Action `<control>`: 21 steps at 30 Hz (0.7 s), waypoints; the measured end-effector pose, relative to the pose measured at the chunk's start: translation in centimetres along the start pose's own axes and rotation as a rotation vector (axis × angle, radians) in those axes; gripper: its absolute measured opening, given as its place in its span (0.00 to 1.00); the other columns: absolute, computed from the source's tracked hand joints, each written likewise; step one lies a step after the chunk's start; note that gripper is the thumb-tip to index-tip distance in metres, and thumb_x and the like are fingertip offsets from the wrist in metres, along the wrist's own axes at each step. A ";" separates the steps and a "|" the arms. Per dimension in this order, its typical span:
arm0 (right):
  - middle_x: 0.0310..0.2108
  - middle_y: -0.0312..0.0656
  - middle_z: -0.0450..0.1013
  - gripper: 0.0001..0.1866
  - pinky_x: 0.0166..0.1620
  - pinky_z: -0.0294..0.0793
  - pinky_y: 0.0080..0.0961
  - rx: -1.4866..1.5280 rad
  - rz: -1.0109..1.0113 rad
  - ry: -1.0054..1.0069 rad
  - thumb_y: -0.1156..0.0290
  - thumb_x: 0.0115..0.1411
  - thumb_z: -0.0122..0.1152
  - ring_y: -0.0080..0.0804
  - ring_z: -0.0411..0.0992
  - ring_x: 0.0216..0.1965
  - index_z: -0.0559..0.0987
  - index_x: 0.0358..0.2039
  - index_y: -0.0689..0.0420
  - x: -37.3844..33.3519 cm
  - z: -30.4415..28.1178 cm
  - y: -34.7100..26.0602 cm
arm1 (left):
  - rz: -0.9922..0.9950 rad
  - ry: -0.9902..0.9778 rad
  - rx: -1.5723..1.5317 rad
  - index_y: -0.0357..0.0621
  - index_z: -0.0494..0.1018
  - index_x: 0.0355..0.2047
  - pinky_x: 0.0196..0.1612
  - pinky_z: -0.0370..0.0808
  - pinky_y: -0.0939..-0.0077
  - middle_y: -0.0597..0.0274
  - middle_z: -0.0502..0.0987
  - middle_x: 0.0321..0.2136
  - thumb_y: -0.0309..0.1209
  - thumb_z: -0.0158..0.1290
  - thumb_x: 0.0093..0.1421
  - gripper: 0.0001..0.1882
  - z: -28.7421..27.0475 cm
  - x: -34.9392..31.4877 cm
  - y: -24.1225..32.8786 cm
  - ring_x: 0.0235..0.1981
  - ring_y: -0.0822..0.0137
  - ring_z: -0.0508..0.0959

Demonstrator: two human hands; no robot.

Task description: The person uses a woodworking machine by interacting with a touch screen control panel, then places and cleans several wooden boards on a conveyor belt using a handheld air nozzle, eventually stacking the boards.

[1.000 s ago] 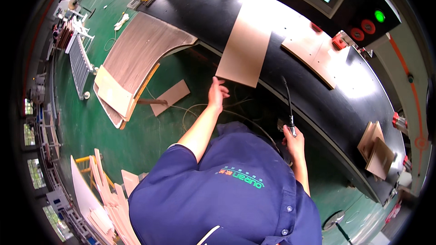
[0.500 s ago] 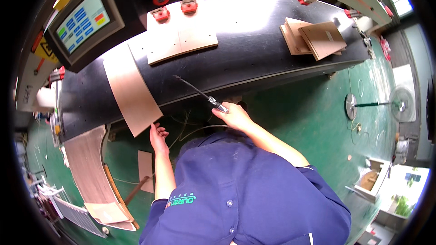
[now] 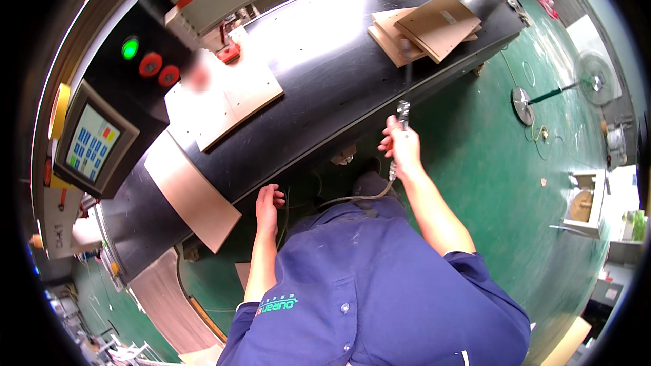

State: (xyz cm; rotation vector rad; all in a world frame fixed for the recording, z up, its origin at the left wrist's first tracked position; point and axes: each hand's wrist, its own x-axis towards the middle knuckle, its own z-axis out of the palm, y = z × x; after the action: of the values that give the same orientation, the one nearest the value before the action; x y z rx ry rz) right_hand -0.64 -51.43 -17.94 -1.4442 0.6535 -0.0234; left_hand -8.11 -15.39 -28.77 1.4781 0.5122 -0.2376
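In my right hand [image 3: 405, 149] is an air blow gun [image 3: 403, 112] with a metal body and a thin dark nozzle, blurred by motion. The nozzle points away from me toward the stacked boards [image 3: 439, 26] at the far right of the black table. A hose [image 3: 366, 197] runs from the gun's lower end back to my waist. My left hand [image 3: 268, 205] hangs before the table's near edge, fingers loosely curled with nothing in them. Just left of it, a long wood-coloured panel [image 3: 193, 193] lies on the table and juts over the edge.
More drilled boards [image 3: 234, 98] lie under the machine's red-footed clamps. The black table [image 3: 319, 88] stretches across, with a control screen [image 3: 93, 139] and red buttons at left. A brown panel [image 3: 166, 295] leans at lower left. A floor fan [image 3: 553, 93] stands right on the green floor.
My right hand has moved right and up with the air blow gun, whose nozzle has swung toward the stacked boards. My left hand now sits farther from the jutting panel. The view has turned right.
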 end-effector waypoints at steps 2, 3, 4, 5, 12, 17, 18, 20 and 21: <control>0.18 0.35 0.71 0.27 0.18 0.67 0.16 0.136 0.011 0.124 0.43 0.62 0.60 0.24 0.74 0.18 0.75 0.30 0.59 1.6 -2.6 -1.1 | -0.017 -0.028 -0.002 0.40 0.74 0.43 0.38 0.71 0.79 0.67 0.75 0.29 0.40 0.44 0.71 0.16 2.0 0.7 1.9 0.30 0.76 0.72; 0.18 0.36 0.72 0.27 0.18 0.67 0.16 0.209 0.011 0.171 0.42 0.62 0.60 0.26 0.74 0.18 0.75 0.31 0.59 2.5 -3.9 -1.5 | -0.017 -0.043 0.009 0.40 0.74 0.43 0.38 0.71 0.79 0.66 0.75 0.29 0.40 0.44 0.71 0.16 2.8 1.2 2.7 0.30 0.76 0.72; 0.19 0.36 0.72 0.27 0.18 0.67 0.17 0.258 0.008 0.217 0.42 0.62 0.60 0.27 0.75 0.18 0.74 0.31 0.58 3.3 -5.2 -2.1 | -0.018 -0.058 0.016 0.40 0.74 0.44 0.38 0.71 0.79 0.66 0.75 0.29 0.40 0.44 0.71 0.16 3.7 1.7 3.2 0.30 0.75 0.72; 0.19 0.37 0.72 0.27 0.17 0.68 0.17 0.306 0.006 0.261 0.42 0.62 0.60 0.28 0.75 0.18 0.74 0.31 0.58 4.0 -6.4 -2.8 | -0.019 -0.073 0.024 0.41 0.74 0.44 0.38 0.71 0.79 0.66 0.75 0.30 0.40 0.44 0.71 0.16 4.7 2.3 3.8 0.30 0.75 0.73; 0.18 0.32 0.68 0.22 0.18 0.63 0.17 0.450 0.018 0.428 0.46 0.61 0.63 0.23 0.70 0.18 0.75 0.30 0.54 12.7 -14.6 -6.5 | 0.010 -0.250 0.095 0.41 0.72 0.45 0.39 0.73 0.78 0.65 0.76 0.31 0.41 0.43 0.71 0.17 15.5 6.5 9.6 0.31 0.74 0.74; 0.17 0.29 0.66 0.17 0.16 0.58 0.15 0.515 0.044 0.424 0.53 0.61 0.66 0.19 0.65 0.16 0.75 0.31 0.54 22.8 -17.7 -9.7 | 0.034 -0.318 0.071 0.40 0.72 0.47 0.41 0.73 0.77 0.65 0.76 0.31 0.40 0.43 0.71 0.16 27.2 9.7 14.8 0.31 0.74 0.74; 0.18 0.29 0.66 0.17 0.16 0.58 0.15 0.508 0.040 0.405 0.53 0.61 0.67 0.18 0.65 0.16 0.75 0.31 0.54 24.8 -17.9 -10.2 | 0.032 -0.337 0.072 0.40 0.70 0.50 0.42 0.73 0.77 0.63 0.76 0.35 0.40 0.44 0.71 0.17 29.4 10.6 15.5 0.33 0.73 0.74; 0.20 0.30 0.67 0.18 0.17 0.59 0.14 0.465 0.058 0.377 0.53 0.59 0.69 0.18 0.64 0.17 0.75 0.33 0.55 28.7 -18.8 -11.3 | 0.099 -0.303 0.141 0.39 0.68 0.53 0.44 0.73 0.75 0.60 0.75 0.38 0.40 0.46 0.70 0.19 34.8 11.9 17.4 0.35 0.71 0.74; 0.23 0.32 0.68 0.20 0.17 0.59 0.14 0.461 0.070 0.372 0.53 0.58 0.70 0.17 0.64 0.17 0.75 0.36 0.56 30.4 -18.9 -11.4 | 0.133 -0.286 0.181 0.38 0.67 0.54 0.45 0.73 0.74 0.59 0.75 0.40 0.41 0.47 0.70 0.20 37.3 12.7 18.7 0.37 0.70 0.74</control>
State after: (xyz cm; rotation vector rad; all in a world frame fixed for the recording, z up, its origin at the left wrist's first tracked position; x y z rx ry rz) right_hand 20.64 -82.35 -19.27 -0.9755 0.9327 -0.3724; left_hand 18.24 -48.38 -17.70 1.6147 0.1642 -0.3909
